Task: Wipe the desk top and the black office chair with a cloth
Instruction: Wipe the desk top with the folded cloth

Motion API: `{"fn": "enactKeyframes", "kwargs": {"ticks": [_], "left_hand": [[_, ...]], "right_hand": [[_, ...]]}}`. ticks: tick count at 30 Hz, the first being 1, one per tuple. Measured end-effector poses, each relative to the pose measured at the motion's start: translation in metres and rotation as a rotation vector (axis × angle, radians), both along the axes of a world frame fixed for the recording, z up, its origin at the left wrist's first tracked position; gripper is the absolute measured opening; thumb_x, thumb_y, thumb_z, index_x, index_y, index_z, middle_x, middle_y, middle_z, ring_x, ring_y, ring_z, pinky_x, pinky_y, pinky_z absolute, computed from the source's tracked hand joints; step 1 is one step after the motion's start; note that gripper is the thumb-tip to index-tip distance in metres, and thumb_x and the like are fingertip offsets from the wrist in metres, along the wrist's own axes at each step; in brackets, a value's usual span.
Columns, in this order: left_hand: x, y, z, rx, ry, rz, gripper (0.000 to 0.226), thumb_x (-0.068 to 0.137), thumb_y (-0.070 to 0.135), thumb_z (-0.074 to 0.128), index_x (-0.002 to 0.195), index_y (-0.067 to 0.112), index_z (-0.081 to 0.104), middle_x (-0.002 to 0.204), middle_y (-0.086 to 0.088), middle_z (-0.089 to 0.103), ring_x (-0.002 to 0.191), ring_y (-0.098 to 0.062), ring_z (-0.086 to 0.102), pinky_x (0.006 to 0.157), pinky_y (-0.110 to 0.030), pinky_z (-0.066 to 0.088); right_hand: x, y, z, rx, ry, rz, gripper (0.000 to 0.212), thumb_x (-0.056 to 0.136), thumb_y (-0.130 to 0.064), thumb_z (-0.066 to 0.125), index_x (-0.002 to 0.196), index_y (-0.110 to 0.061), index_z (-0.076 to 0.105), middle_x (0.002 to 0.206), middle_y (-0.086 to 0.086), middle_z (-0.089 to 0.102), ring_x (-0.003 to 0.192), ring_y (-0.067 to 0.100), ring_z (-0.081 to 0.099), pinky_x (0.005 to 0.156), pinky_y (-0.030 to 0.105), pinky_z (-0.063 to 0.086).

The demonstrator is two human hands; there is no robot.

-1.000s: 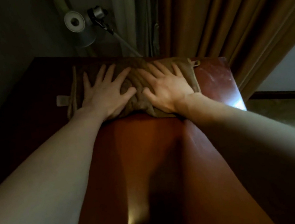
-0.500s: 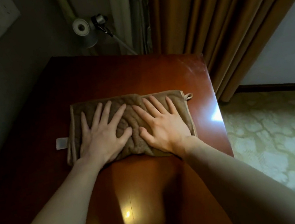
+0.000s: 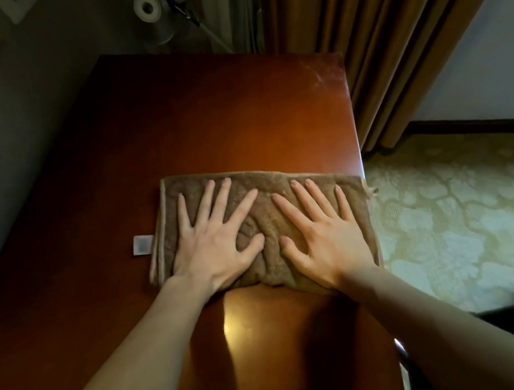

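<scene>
Both palms are flat on the brown cloth [image 3: 264,227], fingers splayed wide, pressing down rather than gripping anything: left hand [image 3: 213,236] on its left half, right hand [image 3: 322,235] on its right half. The cloth lies folded across the middle of the frame on the reddish desk top [image 3: 218,116], its right end flush with the desk's right edge and a small hanging loop [image 3: 373,190] already poking past it. Main risk, as I read it: any drift to the right and that end slides off the edge, the right palm loses support, and the cloth drags down toward the carpet [image 3: 456,212]. Second risk: it is bunched into ridges between the thumbs (uneven contact, likely streaks). A white tag [image 3: 141,245] sticks out at the left end and could fold under. Open room is to the left and toward the upper part of the frame; the lamp [image 3: 150,11] stands past the far edge, near the curtain [image 3: 373,22]. I can't confirm the chair here.
</scene>
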State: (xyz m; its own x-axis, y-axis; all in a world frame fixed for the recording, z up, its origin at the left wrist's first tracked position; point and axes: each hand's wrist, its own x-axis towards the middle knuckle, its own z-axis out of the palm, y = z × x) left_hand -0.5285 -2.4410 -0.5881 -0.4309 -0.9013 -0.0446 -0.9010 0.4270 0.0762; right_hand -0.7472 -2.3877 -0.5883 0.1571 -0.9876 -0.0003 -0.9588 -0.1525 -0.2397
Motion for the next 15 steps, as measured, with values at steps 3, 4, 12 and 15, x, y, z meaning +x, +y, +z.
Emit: {"fn": "enactKeyframes", "kwargs": {"ticks": [3, 4, 12, 15], "left_hand": [[-0.007, 0.005, 0.001, 0.006, -0.009, -0.074, 0.076, 0.09, 0.079, 0.013, 0.157, 0.054, -0.012, 0.173, 0.001, -0.008, 0.158, -0.021, -0.016, 0.121, -0.064, -0.01], [-0.009, 0.002, 0.002, 0.01, -0.011, -0.097, 0.076, 0.09, 0.08, 0.013, 0.156, 0.055, -0.013, 0.173, 0.001, -0.009, 0.158, -0.02, -0.017, 0.121, -0.064, -0.011], [-0.032, -0.041, 0.001, 0.016, 0.002, -0.115, 0.077, 0.087, 0.083, 0.011, 0.156, 0.056, -0.01, 0.173, 0.003, -0.009, 0.158, -0.019, -0.016, 0.122, -0.063, -0.009], [-0.043, -0.066, 0.003, 0.022, -0.002, -0.106, 0.078, 0.085, 0.083, 0.01, 0.156, 0.057, -0.009, 0.173, 0.004, -0.008, 0.158, -0.019, -0.015, 0.122, -0.064, -0.007]], "right_hand": [[-0.021, 0.011, 0.002, 0.001, 0.013, -0.01, 0.072, 0.096, -0.067, 0.022, 0.163, -0.043, 0.013, 0.173, -0.002, 0.008, 0.159, 0.015, -0.005, 0.128, 0.053, -0.008], [-0.028, 0.011, 0.002, -0.004, 0.012, -0.002, 0.071, 0.096, -0.067, 0.023, 0.163, -0.044, 0.013, 0.173, -0.003, 0.009, 0.159, 0.015, -0.004, 0.128, 0.052, -0.008], [-0.06, -0.039, -0.004, -0.013, 0.065, 0.006, 0.073, 0.095, -0.07, 0.021, 0.163, -0.045, 0.009, 0.173, -0.005, 0.009, 0.159, 0.013, -0.003, 0.128, 0.049, -0.007], [-0.068, -0.063, -0.004, -0.014, 0.057, -0.01, 0.074, 0.094, -0.071, 0.019, 0.163, -0.046, 0.009, 0.173, -0.006, 0.009, 0.159, 0.013, -0.002, 0.128, 0.048, -0.009]]}}
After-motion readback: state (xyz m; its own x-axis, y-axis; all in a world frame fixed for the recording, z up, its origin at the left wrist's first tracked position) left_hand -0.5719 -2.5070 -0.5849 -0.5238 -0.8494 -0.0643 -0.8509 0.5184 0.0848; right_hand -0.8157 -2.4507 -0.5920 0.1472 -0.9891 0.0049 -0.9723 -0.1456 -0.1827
